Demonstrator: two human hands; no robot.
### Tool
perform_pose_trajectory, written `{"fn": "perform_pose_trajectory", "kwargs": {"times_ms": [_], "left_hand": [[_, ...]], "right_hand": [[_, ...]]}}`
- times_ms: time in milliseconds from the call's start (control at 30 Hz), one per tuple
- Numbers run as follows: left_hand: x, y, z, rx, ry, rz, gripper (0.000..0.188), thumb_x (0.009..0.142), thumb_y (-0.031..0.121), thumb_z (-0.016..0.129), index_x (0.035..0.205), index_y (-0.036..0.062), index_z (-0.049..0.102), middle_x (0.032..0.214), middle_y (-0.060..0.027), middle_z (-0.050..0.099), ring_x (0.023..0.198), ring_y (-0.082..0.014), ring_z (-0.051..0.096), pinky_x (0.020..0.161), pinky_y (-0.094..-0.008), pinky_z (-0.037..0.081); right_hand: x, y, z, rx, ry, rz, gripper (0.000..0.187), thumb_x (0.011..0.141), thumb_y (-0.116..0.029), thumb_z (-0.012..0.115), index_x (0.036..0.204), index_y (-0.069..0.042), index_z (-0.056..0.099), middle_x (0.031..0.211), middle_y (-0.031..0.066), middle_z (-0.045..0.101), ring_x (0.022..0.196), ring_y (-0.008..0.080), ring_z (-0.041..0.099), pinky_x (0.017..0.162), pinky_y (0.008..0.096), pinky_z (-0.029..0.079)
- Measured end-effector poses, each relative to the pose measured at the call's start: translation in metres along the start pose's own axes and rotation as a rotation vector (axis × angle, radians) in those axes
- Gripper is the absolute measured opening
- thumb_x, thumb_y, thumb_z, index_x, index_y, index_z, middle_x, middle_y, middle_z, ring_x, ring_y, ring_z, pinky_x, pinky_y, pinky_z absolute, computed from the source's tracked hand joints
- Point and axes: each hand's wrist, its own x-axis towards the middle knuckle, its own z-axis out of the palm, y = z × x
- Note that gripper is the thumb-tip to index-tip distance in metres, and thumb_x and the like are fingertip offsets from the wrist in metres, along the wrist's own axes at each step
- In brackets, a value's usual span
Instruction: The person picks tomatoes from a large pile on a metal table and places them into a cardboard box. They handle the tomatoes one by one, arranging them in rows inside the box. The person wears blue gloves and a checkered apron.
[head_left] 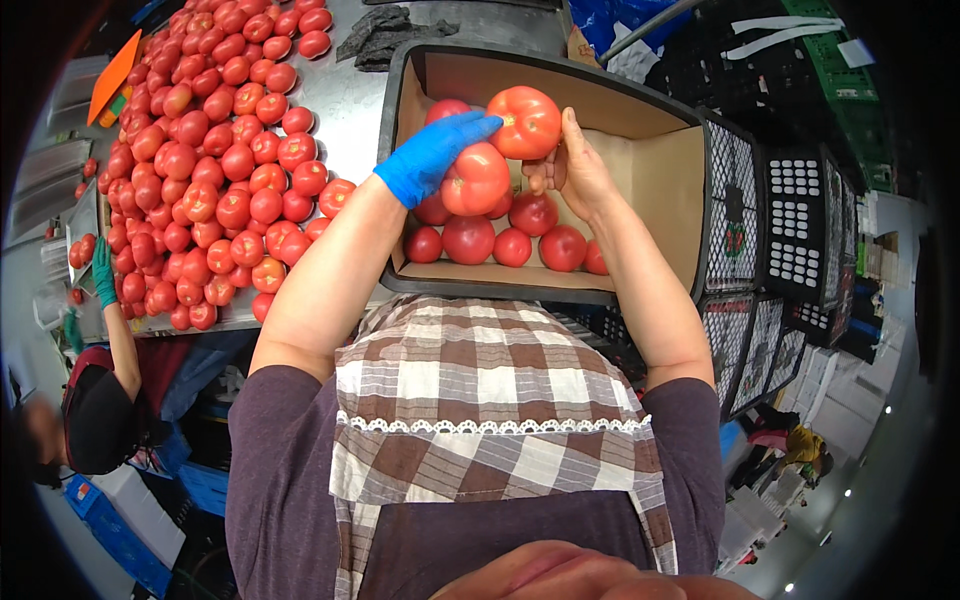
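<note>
My left hand [432, 160], in a blue glove, is closed around a large tomato [475, 180] above the crate. Its fingertips touch a second, orange-red tomato [526, 122]. My bare right hand [580, 172] cups that second tomato from the right, thumb up along its side and fingers curled below it. Both tomatoes are held over a black crate [550, 292] lined with brown card [655, 170]. Several red tomatoes lie in the crate, mostly along its near side, including one tomato [562, 248] below my right hand. My hands partly hide those beneath.
A large pile of tomatoes [200, 170] covers the metal table [345, 100] at the left. Dark crumpled plastic [385, 38] lies behind the crate. Black crates [735, 200] stand at the right. At the far left, a co-worker's green-gloved hand [104, 272] is at the pile's edge.
</note>
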Motion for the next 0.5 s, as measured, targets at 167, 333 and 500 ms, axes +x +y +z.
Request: {"fn": "perform_pose_trajectory", "kwargs": {"times_ms": [167, 333, 500], "left_hand": [[0.009, -0.012, -0.012, 0.014, -0.016, -0.053, 0.039, 0.097, 0.037, 0.069, 0.122, 0.0068, 0.068, 0.111, -0.0038, 0.069, 0.101, -0.0137, 0.065, 0.089, -0.0293, 0.054], [0.033, -0.025, -0.037, -0.096, -0.094, -0.259, 0.039, 0.101, 0.034, 0.062, 0.128, 0.0058, 0.062, 0.109, -0.0121, 0.073, 0.092, -0.023, 0.072, 0.08, -0.0377, 0.061], [0.045, -0.012, -0.044, -0.289, -0.245, -0.307, 0.065, 0.102, 0.053, 0.049, 0.142, 0.0019, 0.051, 0.121, -0.0176, 0.069, 0.106, -0.0337, 0.068, 0.095, -0.0548, 0.054]], "right_hand": [[-0.009, 0.004, 0.022, -0.133, 0.137, -0.345, 0.068, 0.092, -0.055, 0.068, 0.134, -0.005, 0.049, 0.119, 0.0129, 0.062, 0.096, 0.0177, 0.066, 0.069, 0.0283, 0.056], [-0.023, 0.027, 0.026, -0.147, 0.379, -0.684, 0.08, 0.068, -0.032, 0.092, 0.132, -0.004, 0.052, 0.121, 0.0142, 0.062, 0.11, 0.0223, 0.063, 0.098, 0.0386, 0.053], [-0.099, 0.053, 0.002, 0.148, 0.619, -0.892, 0.079, 0.073, -0.022, 0.087, 0.138, -0.007, 0.046, 0.128, 0.0106, 0.058, 0.121, 0.0211, 0.058, 0.106, 0.0382, 0.047]]}}
